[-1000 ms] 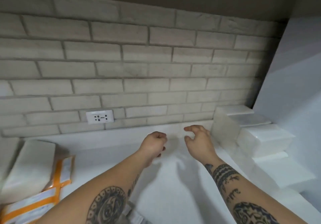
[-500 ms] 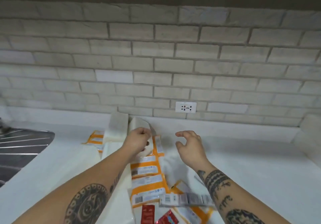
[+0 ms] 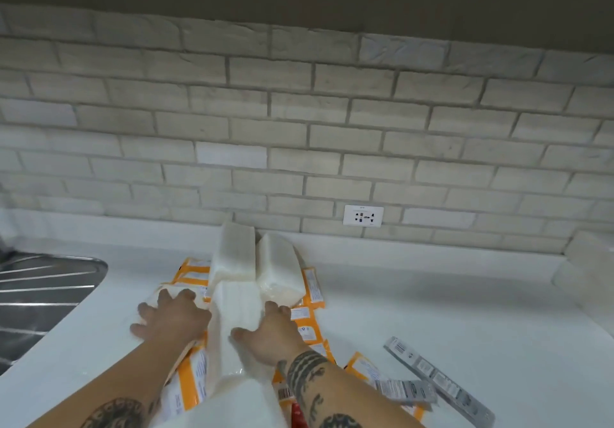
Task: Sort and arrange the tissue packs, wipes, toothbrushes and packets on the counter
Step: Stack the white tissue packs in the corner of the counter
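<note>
Long white film-wrapped tissue pack [image 3: 234, 311] is laid mid-surface, lengthwise toward the back edge, on a heap of flat orange-and-white wipes packets [image 3: 307, 328]. Right grip [image 3: 270, 331] is clasped on its right flank: thumb laid over the top, fingers curled round the side. Left grip [image 3: 171, 321] is spread flat and pressed down just left of the pack; whether its thumb is touching the pack cannot be told. Pack is judged light, soft and squashable, with slick film, so it is best taken across the short width with both flanks squeezed, not by loose wrap. The packets underneath would likely be dragged along if it is slid, so a lift is advised. Two more white tissue packs [image 3: 232, 254] are butted at its far end, near the back edge. Grey blister-packed toothbrushes [image 3: 438, 384] are lying toward the front right, well apart. A ribbed steel drainboard [image 3: 43, 294] is set in at the left edge.
</note>
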The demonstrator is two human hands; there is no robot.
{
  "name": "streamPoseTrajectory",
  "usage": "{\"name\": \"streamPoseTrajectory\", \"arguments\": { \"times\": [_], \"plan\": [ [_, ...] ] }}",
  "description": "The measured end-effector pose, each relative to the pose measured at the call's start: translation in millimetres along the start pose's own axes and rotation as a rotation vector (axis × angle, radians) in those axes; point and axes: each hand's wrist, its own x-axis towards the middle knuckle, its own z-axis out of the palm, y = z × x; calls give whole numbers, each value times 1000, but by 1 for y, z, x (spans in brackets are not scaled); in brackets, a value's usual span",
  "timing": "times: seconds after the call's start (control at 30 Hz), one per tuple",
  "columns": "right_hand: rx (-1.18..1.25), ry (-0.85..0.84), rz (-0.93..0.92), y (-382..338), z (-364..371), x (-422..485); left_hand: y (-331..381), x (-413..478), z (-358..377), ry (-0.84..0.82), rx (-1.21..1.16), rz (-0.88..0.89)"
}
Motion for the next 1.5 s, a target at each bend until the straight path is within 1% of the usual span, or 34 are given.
{"name": "streamPoseTrajectory", "arguments": {
  "times": [0.07, 0.13, 0.2, 0.27, 0.33, 0.4, 0.5, 0.77, 0.9, 0.97, 1.07, 1.13, 1.2, 1.23, 1.27, 1.3, 1.33, 1.37, 1.4, 1.43, 1.5],
  "plan": [
    [8, -28, 65, -5, 9, 3, -6, -3, 7, -41, 163, 10],
    [53, -56, 116, -5, 14, 6, -8, -5, 11, -12, 231, 51],
    [117, -67, 148, -3, 18, 8, -6, -5, 11, 10, 220, 59],
    [126, -26, 149, -5, 22, 8, -5, -4, 8, 1, 219, 57],
    [73, 7, 116, -10, 26, 9, -6, -2, 5, -17, 219, 60],
    [14, -28, 100, -15, 32, 9, -8, -3, 2, -19, 203, 60],
    [-43, -76, 128, -15, 38, 12, -10, -2, -1, -25, 154, 41],
    [60, -2, 98, -11, 24, 16, 1, -2, -6, -35, 56, -27],
    [118, 28, 39, -15, 3, 12, 17, -5, -14, -50, -60, -71],
    [139, 45, 2, -15, -11, 8, 25, -6, -15, -37, -119, -44],
    [156, 98, -29, -10, -34, 0, 37, 0, -5, -8, -242, 63],
    [178, 139, -39, -6, -46, -4, 47, 3, 3, -5, -400, 161],
    [230, 187, -50, 0, -58, -10, 63, -4, 6, -48, -647, 240],
    [267, 209, -60, 2, -65, -13, 72, -13, 5, -86, -770, 250],
    [310, 234, -74, 6, -72, -17, 83, -23, 2, -164, -893, 255],
    [364, 256, -89, 9, -78, -19, 93, -33, -2, -306, -1000, 237],
    [431, 282, -101, 13, -85, -23, 103, -41, -3, -490, -1110, 223],
    [502, 311, -108, 20, -94, -26, 115, -52, -5, -679, -1193, 208],
    [562, 324, -115, 24, -101, -29, 123, -58, -5, -823, -1256, 205],
    [609, 337, -117, 30, -108, -31, 131, -63, -4, -901, -1290, 219],
    [688, 378, -119, 47, -124, -40, 151, -74, 1, -1001, -1303, 255]
  ]
}}
